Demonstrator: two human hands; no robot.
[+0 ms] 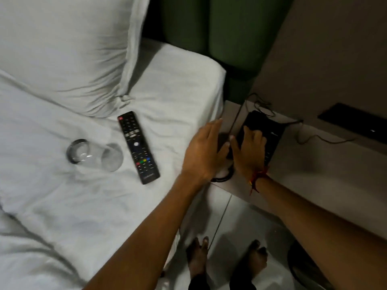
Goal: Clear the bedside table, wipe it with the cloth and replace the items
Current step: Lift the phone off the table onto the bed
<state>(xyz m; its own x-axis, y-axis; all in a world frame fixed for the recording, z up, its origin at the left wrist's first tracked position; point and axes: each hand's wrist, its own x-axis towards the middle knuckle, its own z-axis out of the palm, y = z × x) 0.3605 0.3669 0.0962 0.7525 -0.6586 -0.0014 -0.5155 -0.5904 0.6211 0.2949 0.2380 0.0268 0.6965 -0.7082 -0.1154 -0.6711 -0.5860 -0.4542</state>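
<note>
A black telephone (270, 130) sits at the left end of the pale bedside table (314, 176), with its coiled cord (224, 174) hanging at the front edge. My right hand (249, 151) lies over the telephone, fingers curled on its top and thumb at its left side. Just left of it, my left hand (204, 149) has straight fingers and its thumb touches the telephone's left edge. On the white bed sheet (178, 84) lie a black remote control (138, 146) and a clear drinking glass (94, 156) on its side. No cloth is in view.
A white pillow (62, 49) fills the upper left, with a green padded headboard (209, 28) behind the bed. A thin cable (314, 140) trails across the table toward a black wall panel (351, 122). My bare feet (199, 260) stand on the tiled floor between bed and table.
</note>
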